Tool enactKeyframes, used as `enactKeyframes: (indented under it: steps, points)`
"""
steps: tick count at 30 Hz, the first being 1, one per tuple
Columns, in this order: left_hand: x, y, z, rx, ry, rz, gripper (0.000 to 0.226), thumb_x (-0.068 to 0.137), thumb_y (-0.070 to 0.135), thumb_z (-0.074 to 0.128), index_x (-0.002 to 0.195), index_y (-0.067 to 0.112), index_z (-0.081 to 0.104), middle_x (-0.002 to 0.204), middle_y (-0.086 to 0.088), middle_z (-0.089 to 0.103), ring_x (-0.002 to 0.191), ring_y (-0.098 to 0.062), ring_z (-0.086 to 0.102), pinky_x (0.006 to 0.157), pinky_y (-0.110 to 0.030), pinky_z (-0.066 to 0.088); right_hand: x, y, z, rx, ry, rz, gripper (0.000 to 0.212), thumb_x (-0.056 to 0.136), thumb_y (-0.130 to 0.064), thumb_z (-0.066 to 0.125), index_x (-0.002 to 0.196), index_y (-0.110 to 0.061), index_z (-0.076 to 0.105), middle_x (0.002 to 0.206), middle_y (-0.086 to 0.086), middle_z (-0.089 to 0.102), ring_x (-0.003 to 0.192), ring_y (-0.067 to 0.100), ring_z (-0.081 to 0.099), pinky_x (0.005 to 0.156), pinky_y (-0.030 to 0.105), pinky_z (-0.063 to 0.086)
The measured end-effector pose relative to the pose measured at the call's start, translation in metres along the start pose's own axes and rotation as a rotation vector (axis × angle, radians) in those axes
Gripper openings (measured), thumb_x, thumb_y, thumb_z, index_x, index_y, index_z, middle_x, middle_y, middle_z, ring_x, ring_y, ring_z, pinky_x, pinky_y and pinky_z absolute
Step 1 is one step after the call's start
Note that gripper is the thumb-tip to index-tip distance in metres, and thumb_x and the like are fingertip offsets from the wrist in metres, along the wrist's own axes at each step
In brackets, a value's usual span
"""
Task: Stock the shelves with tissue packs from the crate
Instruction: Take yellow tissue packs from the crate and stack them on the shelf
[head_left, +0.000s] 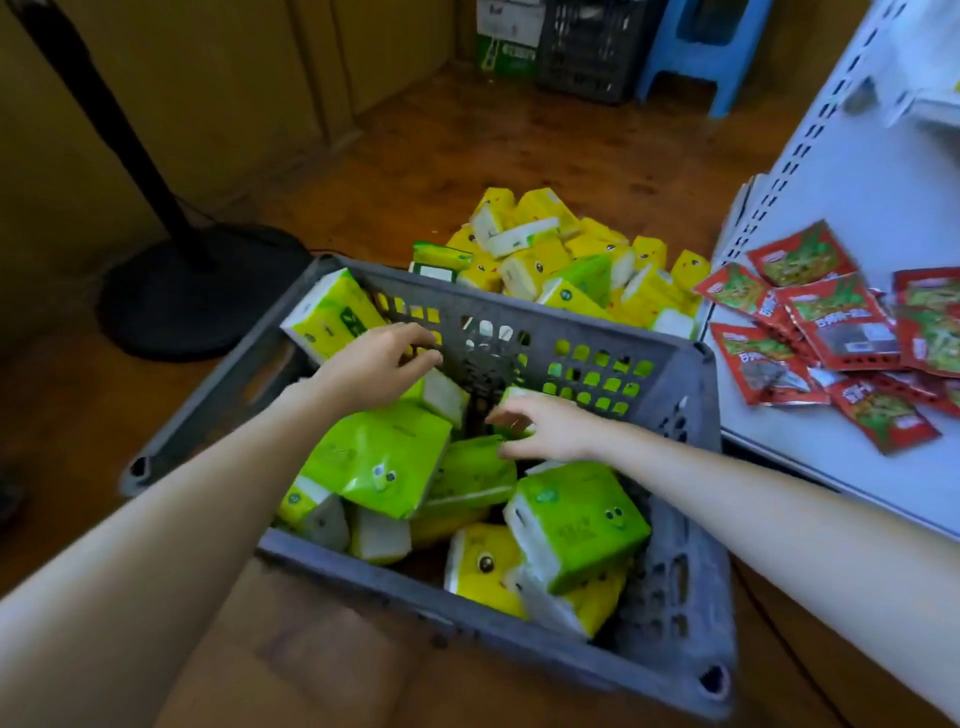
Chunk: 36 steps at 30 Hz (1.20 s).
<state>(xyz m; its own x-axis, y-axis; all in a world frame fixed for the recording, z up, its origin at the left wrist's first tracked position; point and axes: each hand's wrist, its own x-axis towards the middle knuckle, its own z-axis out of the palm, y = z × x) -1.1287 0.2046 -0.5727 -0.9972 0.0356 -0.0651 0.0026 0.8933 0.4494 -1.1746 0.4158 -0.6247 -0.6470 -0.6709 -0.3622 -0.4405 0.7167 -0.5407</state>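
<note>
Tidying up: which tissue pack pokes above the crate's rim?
The yellow-green pack at the crate's far left corner; the others lie down inside the walls.

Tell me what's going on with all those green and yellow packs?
A person has both hands in the grey crate of tissue packs. The left hand hovers by the far wall, the right hand spreads its fingers over a green pack. More packs lie heaped on the floor; the white shelf holds red packets.

Lime and yellow overload in here

The tissue packs (576, 525) are lime green or bright yellow with cartoon faces and white ends, in a grey crate (519, 306); red-and-green snack packets (836, 322) on the white shelf (810, 457), blue stool (701, 57), black fan base (202, 301).
</note>
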Motion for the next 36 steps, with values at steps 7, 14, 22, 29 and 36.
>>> enactKeyframes:
  steps: [7, 14, 22, 29, 36]
  points:
    - [-0.033, -0.034, -0.015, 0.111, -0.175, 0.073, 0.073, 0.077, 0.074, 0.041, 0.128, 0.022, 0.053, 0.133, -0.001, 0.054, 0.124, -0.017, 0.046, 0.100, -0.029, 0.035, 0.017, -0.016, 0.024, -0.199, -0.085, -0.033, 0.055, 0.081, -0.029, 0.068, 0.131, -0.016, 0.048, 0.128, 0.014, 0.049, 0.120, 0.026, 0.045, 0.098, 0.030, 0.038]
    - [-0.028, -0.021, -0.010, 0.173, -0.315, 0.058, 0.040, 0.084, 0.046, 0.063, 0.117, 0.023, 0.059, 0.109, 0.005, 0.058, 0.101, -0.012, 0.049, 0.081, -0.025, 0.040, 0.013, -0.013, 0.031, -0.225, -0.014, -0.042, 0.037, 0.082, -0.029, 0.069, 0.114, -0.014, 0.059, 0.121, 0.009, 0.051, 0.114, 0.025, 0.048, 0.087, 0.031, 0.040]
    - [-0.023, -0.026, -0.027, -0.060, -0.213, 0.055, 0.008, 0.091, 0.017, 0.059, 0.083, 0.019, 0.058, 0.084, 0.010, 0.057, 0.083, -0.009, 0.054, 0.068, -0.010, 0.038, 0.009, -0.008, 0.004, -0.160, 0.106, -0.131, 0.018, 0.083, -0.018, 0.067, 0.098, -0.008, 0.069, 0.108, 0.008, 0.062, 0.105, 0.023, 0.055, 0.088, 0.029, 0.041]
    - [-0.021, -0.039, -0.068, 0.041, -0.064, -0.038, 0.005, 0.091, 0.017, 0.059, 0.086, 0.017, 0.060, 0.078, 0.008, 0.056, 0.077, -0.012, 0.052, 0.071, -0.023, 0.036, -0.008, 0.003, -0.063, -0.320, 0.009, -0.161, 0.012, 0.080, -0.018, 0.071, 0.090, -0.011, 0.071, 0.101, 0.000, 0.065, 0.089, 0.010, 0.053, 0.083, 0.027, 0.042]
    - [-0.027, -0.067, -0.051, 0.276, -0.066, -0.238, 0.007, 0.087, 0.020, 0.060, 0.093, 0.024, 0.061, 0.098, 0.000, 0.062, 0.089, -0.021, 0.053, 0.082, -0.034, 0.046, -0.023, 0.026, -0.105, -0.534, 0.051, -0.069, 0.007, 0.082, -0.013, 0.067, 0.088, -0.014, 0.071, 0.101, 0.000, 0.064, 0.088, 0.010, 0.054, 0.080, 0.025, 0.043]
